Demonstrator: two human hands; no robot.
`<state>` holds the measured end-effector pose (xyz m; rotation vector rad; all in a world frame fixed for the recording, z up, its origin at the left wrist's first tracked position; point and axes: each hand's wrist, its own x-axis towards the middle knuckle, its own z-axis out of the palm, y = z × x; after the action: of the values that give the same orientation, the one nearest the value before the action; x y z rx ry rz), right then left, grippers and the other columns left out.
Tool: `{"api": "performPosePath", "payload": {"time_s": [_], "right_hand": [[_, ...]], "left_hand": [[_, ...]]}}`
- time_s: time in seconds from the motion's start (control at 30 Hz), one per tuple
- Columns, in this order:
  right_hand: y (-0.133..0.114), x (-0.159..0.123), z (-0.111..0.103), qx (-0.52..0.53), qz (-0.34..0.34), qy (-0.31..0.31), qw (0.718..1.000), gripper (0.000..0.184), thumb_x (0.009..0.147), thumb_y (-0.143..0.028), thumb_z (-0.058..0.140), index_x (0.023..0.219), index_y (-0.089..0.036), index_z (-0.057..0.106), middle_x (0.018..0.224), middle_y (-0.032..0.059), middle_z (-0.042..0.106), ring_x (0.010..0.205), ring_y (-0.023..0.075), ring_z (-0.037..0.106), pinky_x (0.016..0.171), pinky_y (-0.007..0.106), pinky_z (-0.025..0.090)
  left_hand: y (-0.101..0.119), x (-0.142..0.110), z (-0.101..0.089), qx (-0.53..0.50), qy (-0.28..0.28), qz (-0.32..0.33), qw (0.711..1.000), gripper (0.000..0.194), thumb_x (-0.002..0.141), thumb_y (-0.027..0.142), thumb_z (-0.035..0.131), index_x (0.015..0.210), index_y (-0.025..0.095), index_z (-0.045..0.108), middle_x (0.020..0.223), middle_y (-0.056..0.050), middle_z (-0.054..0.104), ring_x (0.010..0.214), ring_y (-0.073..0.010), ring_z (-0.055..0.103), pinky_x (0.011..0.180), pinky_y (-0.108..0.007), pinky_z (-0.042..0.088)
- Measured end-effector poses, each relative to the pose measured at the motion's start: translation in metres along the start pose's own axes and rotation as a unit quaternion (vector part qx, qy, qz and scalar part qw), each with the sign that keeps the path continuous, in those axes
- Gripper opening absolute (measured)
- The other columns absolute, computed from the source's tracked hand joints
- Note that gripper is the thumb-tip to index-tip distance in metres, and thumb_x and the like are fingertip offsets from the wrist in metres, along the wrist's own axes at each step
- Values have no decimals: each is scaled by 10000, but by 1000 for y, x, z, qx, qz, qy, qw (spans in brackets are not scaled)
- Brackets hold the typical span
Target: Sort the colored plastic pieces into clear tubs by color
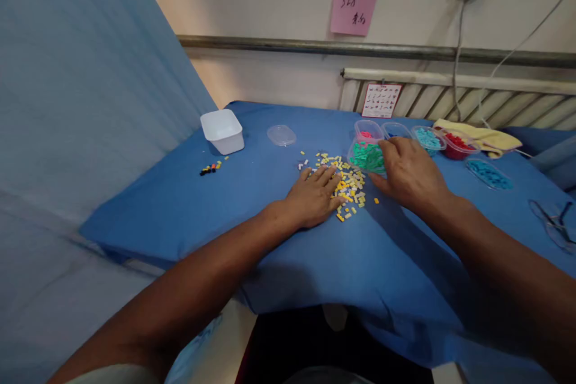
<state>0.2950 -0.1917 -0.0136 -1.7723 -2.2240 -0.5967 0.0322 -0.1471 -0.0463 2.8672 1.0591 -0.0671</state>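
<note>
My left hand (315,195) lies palm down with fingers spread on a pile of small yellow and pale toy bricks (353,183) on the blue cloth. My right hand (409,171) is closed at the right side of a clear plastic tub of green bricks (366,157), thumb low and fingers by its rim. That tub stands just behind the yellow pile, touching or very near it. Part of its right side is hidden by the hand. A few white bricks (303,164) lie beyond my left fingers, and one orange brick (377,200) sits apart on the right.
At the left are a white tub (224,132) and a small row of black and coloured bricks (210,168). A clear lid (281,135) lies at the back. Behind my right hand stand tubs of pink (366,134), light-blue (427,138) and red bricks (458,144); glasses (555,225) lie far right.
</note>
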Motion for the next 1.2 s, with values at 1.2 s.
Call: {"api": "performPosePath", "payload": {"time_s": [1.2], "right_hand": [[23, -20, -49, -82, -48, 27, 995, 738, 1039, -411, 614, 1641, -21, 439, 1459, 326, 611, 1320, 484, 583, 1118, 640, 497]], "left_hand": [[12, 120, -13, -102, 12, -114, 988, 840, 1126, 710, 214, 1711, 175, 494, 1850, -207, 274, 1717, -413, 282, 1366, -662, 265]]}}
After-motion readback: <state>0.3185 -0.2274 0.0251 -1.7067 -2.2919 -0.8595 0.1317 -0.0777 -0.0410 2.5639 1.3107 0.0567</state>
